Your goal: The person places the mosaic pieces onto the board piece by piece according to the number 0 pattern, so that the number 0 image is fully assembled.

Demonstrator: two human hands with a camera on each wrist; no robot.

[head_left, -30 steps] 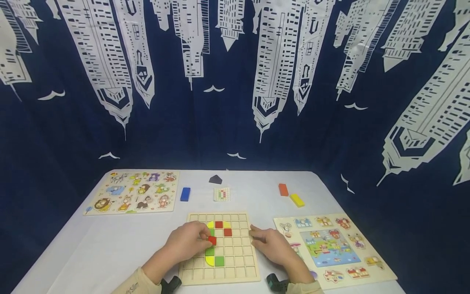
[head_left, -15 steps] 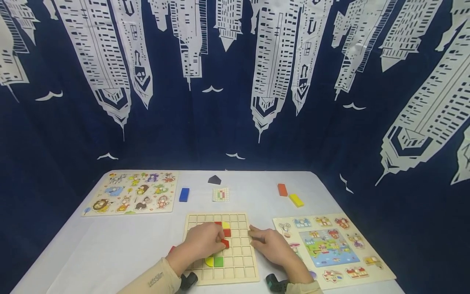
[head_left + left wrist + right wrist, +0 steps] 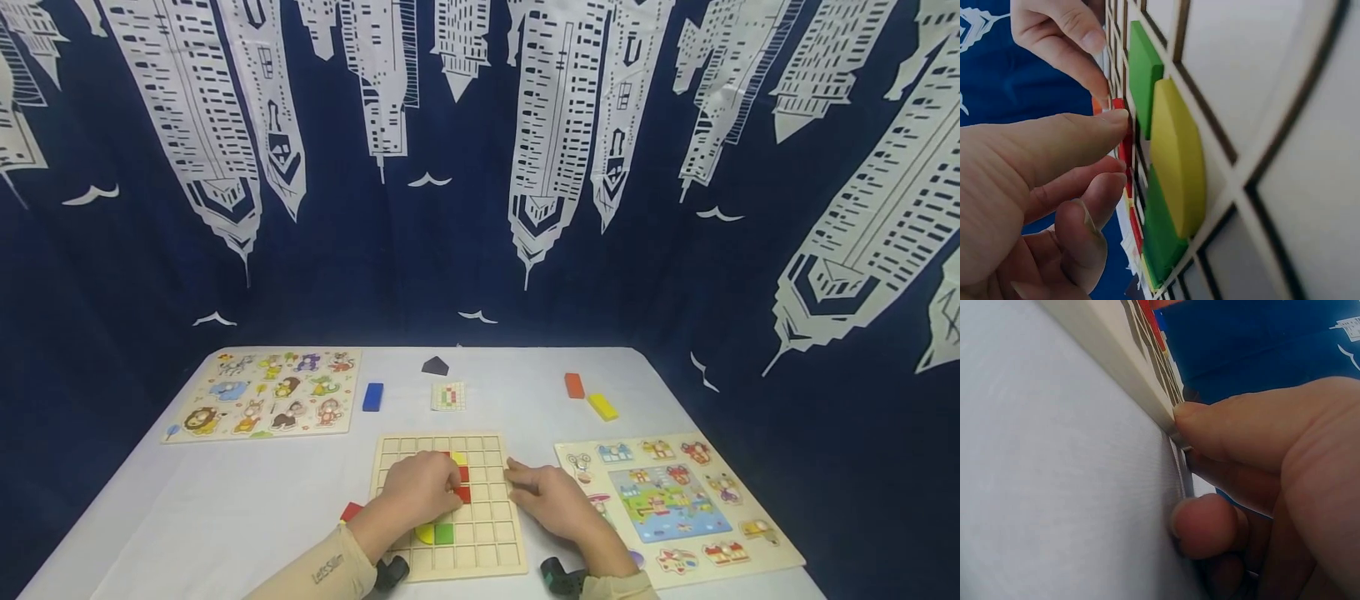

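Note:
A wooden grid board [image 3: 487, 558] lies in front of me. My left hand [image 3: 420, 492] reaches over it, pinching a red square tile [image 3: 463, 495] at a cell. In the left wrist view the thumb lies on the red tile's edge. Another red tile [image 3: 463, 474] and a yellow rounded tile [image 3: 459, 458] sit just beyond. Nearer are a yellow rounded tile [image 3: 1177, 156] and a green tile [image 3: 444, 534]. The hand hides part of the pattern in the head view. My right hand [image 3: 551, 500] touches the board's right edge with thumb and forefinger.
A small pattern card [image 3: 448, 397] lies behind the board. Animal puzzle [image 3: 262, 396] is far left, town puzzle [image 3: 675, 508] right. Blue [image 3: 372, 397], orange [image 3: 574, 386] and yellow [image 3: 602, 407] blocks and a dark pentagon [image 3: 435, 366] lie behind. A red piece [image 3: 351, 511] shows beside the left forearm.
My left hand has moved rightward across the board with the red tile and lowered it to a cell below the other red tile. The right hand stays at the edge.

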